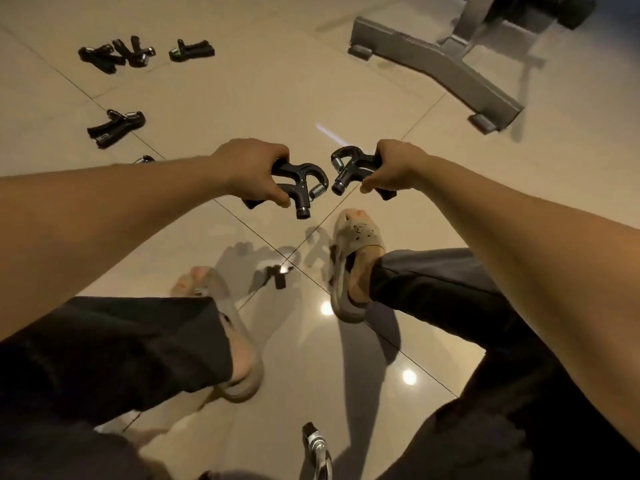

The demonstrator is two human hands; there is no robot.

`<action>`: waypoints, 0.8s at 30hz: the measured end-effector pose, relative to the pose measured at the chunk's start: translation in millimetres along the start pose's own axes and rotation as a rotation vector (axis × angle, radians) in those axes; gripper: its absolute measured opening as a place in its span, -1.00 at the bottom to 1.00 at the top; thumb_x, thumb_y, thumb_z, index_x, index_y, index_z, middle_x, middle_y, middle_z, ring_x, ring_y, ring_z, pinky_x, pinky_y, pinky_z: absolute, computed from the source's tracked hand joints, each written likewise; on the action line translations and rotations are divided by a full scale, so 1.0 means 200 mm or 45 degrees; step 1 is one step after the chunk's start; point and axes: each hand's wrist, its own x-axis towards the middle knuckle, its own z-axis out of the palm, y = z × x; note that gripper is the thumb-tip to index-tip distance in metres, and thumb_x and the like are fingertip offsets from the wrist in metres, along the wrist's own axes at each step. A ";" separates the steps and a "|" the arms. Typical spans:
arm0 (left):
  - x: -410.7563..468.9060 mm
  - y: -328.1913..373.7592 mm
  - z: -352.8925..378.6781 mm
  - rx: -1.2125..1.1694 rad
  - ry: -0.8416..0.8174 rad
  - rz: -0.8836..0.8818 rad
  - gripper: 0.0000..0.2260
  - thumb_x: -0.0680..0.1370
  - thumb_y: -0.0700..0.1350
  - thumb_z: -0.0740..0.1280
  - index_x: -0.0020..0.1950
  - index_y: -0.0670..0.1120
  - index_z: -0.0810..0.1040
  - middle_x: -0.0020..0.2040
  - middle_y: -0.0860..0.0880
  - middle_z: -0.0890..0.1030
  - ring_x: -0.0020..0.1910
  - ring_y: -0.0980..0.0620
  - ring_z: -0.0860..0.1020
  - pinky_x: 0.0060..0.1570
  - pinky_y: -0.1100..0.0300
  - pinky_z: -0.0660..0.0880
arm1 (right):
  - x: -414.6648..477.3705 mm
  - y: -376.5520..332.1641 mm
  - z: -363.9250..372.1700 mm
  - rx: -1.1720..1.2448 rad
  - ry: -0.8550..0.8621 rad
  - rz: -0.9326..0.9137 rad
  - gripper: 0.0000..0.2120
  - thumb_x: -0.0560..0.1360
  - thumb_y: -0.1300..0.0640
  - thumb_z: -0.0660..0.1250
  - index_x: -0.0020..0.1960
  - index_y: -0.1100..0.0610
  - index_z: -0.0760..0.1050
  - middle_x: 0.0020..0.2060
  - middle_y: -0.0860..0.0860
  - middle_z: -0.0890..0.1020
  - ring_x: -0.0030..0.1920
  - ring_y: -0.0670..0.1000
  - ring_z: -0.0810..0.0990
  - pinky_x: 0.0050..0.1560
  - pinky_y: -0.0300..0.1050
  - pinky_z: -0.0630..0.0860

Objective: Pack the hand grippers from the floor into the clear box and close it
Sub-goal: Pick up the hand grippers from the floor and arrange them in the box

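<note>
My left hand (247, 173) is closed around the handles of a black hand gripper (301, 187), its spring and knob pointing right. My right hand (394, 169) holds a second black hand gripper (348, 168), with the spring facing left. Both are held above the tiled floor, their heads almost touching. More black hand grippers lie on the floor at the far left: a cluster (116, 55), one with a green mark (190, 50), another (116, 128) nearer, and one (143, 160) mostly hidden behind my left forearm. No clear box is in view.
A grey metal equipment base (436, 69) stands on the floor at the upper right. My legs in dark trousers and beige sandals (356, 265) fill the lower half. A chrome and black object (317, 452) lies near the bottom edge.
</note>
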 end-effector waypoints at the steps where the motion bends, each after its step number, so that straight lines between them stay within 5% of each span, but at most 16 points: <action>1: -0.01 0.08 -0.02 0.013 0.003 0.025 -0.49 0.35 0.21 0.53 0.16 0.03 0.47 -0.05 0.00 0.61 -0.09 -0.07 0.54 -0.16 0.09 0.43 | -0.07 0.05 -0.02 0.006 0.005 0.029 -0.51 0.41 -0.05 0.53 0.17 0.14 0.41 0.02 0.10 0.56 0.00 0.13 0.54 -0.10 0.00 0.48; 15: -0.24 1.13 -0.12 0.146 -0.055 0.597 -0.47 0.36 0.21 0.54 0.21 0.03 0.48 0.04 0.01 0.58 -0.06 -0.04 0.53 -0.18 0.15 0.37 | -1.14 0.73 -0.30 0.095 -0.013 0.480 -0.54 0.43 0.03 0.55 0.22 0.17 0.47 -0.05 0.10 0.60 0.00 0.14 0.61 -0.04 0.00 0.59; 20: -0.28 1.49 -0.06 0.105 -0.096 0.737 -0.46 0.35 0.23 0.55 0.20 0.03 0.49 0.05 0.01 0.59 -0.03 -0.05 0.54 -0.08 0.08 0.49 | -1.46 1.01 -0.34 0.131 -0.059 0.629 -0.54 0.41 0.01 0.56 0.21 0.16 0.51 -0.04 0.13 0.65 -0.03 0.13 0.66 0.07 0.07 0.64; 24: -0.30 1.75 0.03 0.104 -0.148 0.806 -0.48 0.34 0.22 0.55 0.18 0.03 0.50 0.00 0.04 0.57 -0.05 -0.03 0.52 -0.16 0.12 0.42 | -1.68 1.26 -0.26 0.234 0.020 0.710 -0.53 0.41 0.03 0.56 0.20 0.16 0.46 -0.04 0.11 0.61 -0.04 0.11 0.63 -0.02 0.01 0.63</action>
